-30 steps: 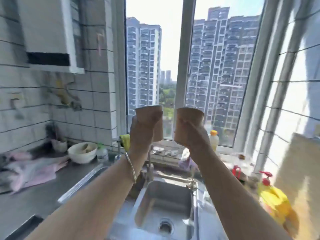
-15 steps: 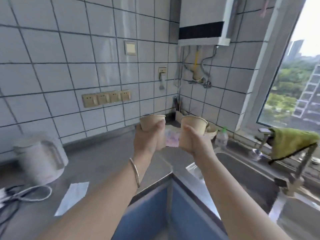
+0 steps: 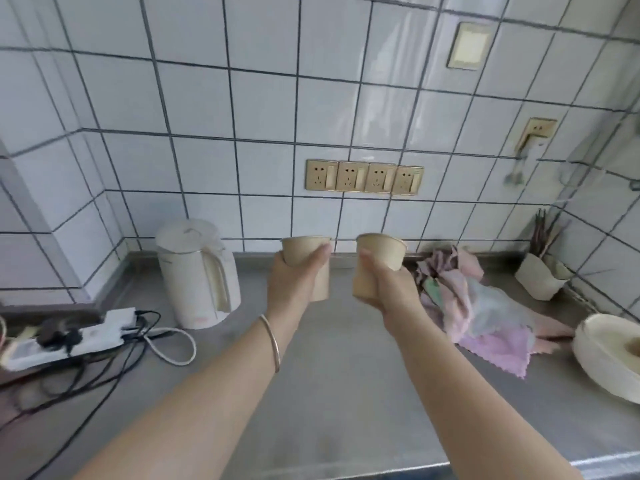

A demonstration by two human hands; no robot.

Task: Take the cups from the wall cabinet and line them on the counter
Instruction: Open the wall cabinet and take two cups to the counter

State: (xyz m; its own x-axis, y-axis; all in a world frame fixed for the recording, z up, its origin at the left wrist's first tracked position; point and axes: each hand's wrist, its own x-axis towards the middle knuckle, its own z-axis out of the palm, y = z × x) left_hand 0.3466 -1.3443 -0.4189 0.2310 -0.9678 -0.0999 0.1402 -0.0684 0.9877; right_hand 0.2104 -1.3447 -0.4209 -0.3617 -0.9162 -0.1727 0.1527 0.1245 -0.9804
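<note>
My left hand point(image 3: 292, 282) grips a tan paper cup point(image 3: 302, 249), held upright in the air above the steel counter point(image 3: 346, 393). A second tan paper cup point(image 3: 382, 252) sits in my right hand point(image 3: 388, 289), tilted slightly to the left. The two cups are side by side with a small gap between them, near the tiled back wall. Fingers cover the lower part of each cup. The wall cabinet is out of view.
A white electric kettle point(image 3: 197, 275) stands left of my hands, with a power strip and tangled cables point(image 3: 79, 337) further left. Crumpled pink cloths point(image 3: 474, 306) lie to the right, then a white holder with sticks point(image 3: 540, 275) and stacked plates point(image 3: 609, 358).
My view has swung left from the window and sink to the counter along the tiled wall. Both hands still hold their cups, now lower and over the counter.
</note>
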